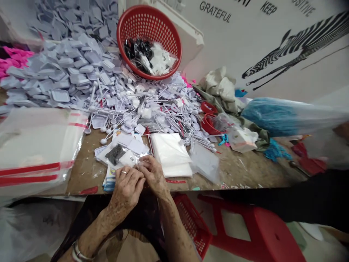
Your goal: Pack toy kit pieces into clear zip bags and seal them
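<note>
A clear plastic bag [105, 157] lies at the table's near edge, with a black packet [115, 154] and a white packet with dark print [128, 158] in it. My left hand [129, 186], with a ring on one finger, has its fingers curled at the bag's near edge. Close beside it, my right hand [152, 174] pinches the bag's right corner; the fingertips are partly hidden. Pale lilac plastic trays [136, 143] show at the bag's far side. Beneath the bag is a stack of printed cards [109, 179].
White plastic sheets [171, 154] lie right of my hands, large clear bags with red strips [32, 142] left. Behind spreads a heap of lilac trays and spoon-like sticks [81, 69]. A red basket [174, 43] holds black and white packets. A red stool [261, 233] stands below right.
</note>
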Available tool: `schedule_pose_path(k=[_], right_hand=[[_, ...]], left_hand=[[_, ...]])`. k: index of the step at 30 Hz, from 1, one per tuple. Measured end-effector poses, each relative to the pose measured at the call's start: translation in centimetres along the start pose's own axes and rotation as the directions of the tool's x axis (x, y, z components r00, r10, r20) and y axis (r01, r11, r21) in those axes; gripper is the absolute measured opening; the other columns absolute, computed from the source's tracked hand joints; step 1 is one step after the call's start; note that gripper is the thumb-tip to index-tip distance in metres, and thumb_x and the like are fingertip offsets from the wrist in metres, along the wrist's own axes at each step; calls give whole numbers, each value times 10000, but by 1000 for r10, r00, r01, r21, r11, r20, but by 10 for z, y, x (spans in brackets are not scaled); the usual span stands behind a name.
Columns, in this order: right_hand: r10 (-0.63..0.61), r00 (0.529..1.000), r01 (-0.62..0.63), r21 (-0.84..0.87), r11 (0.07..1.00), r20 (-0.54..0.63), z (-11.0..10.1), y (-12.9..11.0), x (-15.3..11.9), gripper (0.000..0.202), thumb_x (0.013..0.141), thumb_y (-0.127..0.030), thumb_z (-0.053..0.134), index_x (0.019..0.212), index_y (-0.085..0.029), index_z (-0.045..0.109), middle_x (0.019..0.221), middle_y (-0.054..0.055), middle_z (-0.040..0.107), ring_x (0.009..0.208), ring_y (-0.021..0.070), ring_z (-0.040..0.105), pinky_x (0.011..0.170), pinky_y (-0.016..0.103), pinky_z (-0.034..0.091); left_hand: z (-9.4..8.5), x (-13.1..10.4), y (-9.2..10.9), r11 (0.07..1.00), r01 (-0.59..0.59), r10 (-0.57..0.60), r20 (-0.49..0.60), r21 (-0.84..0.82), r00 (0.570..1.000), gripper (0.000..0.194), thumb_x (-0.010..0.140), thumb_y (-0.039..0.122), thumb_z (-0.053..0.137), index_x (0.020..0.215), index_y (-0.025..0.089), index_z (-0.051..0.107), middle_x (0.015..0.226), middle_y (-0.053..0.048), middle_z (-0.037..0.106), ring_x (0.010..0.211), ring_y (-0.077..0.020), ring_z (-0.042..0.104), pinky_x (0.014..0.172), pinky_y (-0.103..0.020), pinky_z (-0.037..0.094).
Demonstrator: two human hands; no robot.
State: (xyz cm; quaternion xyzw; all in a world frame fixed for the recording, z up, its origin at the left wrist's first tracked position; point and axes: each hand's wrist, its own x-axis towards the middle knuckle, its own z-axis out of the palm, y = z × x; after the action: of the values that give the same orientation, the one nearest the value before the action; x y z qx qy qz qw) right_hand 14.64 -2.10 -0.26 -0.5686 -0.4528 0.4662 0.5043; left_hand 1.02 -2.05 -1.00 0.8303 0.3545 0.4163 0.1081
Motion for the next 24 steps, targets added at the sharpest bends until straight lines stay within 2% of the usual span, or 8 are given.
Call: schedule_pose_path(k=[3, 5, 7, 10, 15, 19, 21, 24], right_hand=[[-32, 989, 41, -56, 998, 143, -15, -13, -10, 222, 873, -300, 574, 1082, -227, 577, 825, 8, 721, 783, 164, 691, 777, 318, 564], [-25, 987, 41, -98, 994, 161, -29, -25, -19, 217, 896, -313, 566, 1086, -216, 603, 913, 37, 739, 799, 169, 705, 769, 325, 577], [-9, 992, 25, -127, 992, 123, -44, -37, -28, 225, 921, -329, 554, 1094, -205, 626, 964, 53, 745, 802, 173, 718, 746, 320, 588], [-55, 998, 64, -289, 955, 38, -60, -46, -38, 230, 952, -323, 541, 1119, -224, 664, 1002, 49, 750, 873, 180, 723, 809, 324, 583], [-179, 981, 192, -531, 825, 76, -54, -29, -43, 252, 957, -237, 531, 1164, -227, 674, 1073, 60, 744, 974, 194, 708, 922, 351, 562], [-360, 894, 440, -672, 595, 267, -33, -9, -45, 564, 894, -37, 412, 1413, -230, 518, 1445, 127, 539, 1304, 242, 541, 1053, 435, 501], [-350, 866, 492, -732, 471, 357, -27, -4, -48, 697, 831, 25, 398, 1471, -245, 451, 1483, 129, 498, 1330, 259, 510, 1058, 467, 497], [-337, 870, 473, -806, 357, 361, -27, 4, -52, 694, 815, 29, 423, 1466, -210, 457, 1440, 167, 528, 1274, 302, 547, 993, 495, 538]], left_hand=[[-4, 5, -11, 997, -28, 32, -59, 66, 998, 133, 953, 158, 496, 989, 169, 624, 941, -71, 716, 900, -219, 616, 872, -394, 412], [-3, 9, -22, 981, -37, 48, -53, 189, 997, 234, 955, 162, 500, 1149, 170, 630, 1151, -118, 708, 1071, -261, 618, 934, -433, 388], [0, 13, -33, 950, -48, 45, 17, 310, 999, 354, 960, 191, 510, 1307, 194, 581, 1351, -140, 624, 1241, -313, 553, 981, -486, 351], [5, 17, -47, 909, -64, 6, 139, 413, 990, 429, 967, 253, 515, 1396, 246, 531, 1484, -123, 508, 1356, -372, 456, 1027, -577, 300], [4, 17, -54, 904, -87, -29, 263, 419, 964, 476, 937, 298, 574, 1411, 322, 527, 1539, -111, 430, 1416, -400, 378, 1071, -635, 271], [-1, 18, -56, 900, -109, -19, 288, 422, 958, 480, 938, 336, 575, 1415, 350, 518, 1538, -97, 433, 1419, -388, 380, 1087, -620, 274], [-5, 19, -60, 898, -116, -16, 294, 424, 956, 497, 952, 341, 547, 1444, 318, 485, 1532, -96, 442, 1425, -374, 376, 1100, -610, 263], [-13, 22, -68, 906, -126, -15, 327, 404, 945, 518, 960, 323, 524, 1469, 264, 452, 1514, -103, 466, 1434, -345, 370, 1126, -585, 240]])
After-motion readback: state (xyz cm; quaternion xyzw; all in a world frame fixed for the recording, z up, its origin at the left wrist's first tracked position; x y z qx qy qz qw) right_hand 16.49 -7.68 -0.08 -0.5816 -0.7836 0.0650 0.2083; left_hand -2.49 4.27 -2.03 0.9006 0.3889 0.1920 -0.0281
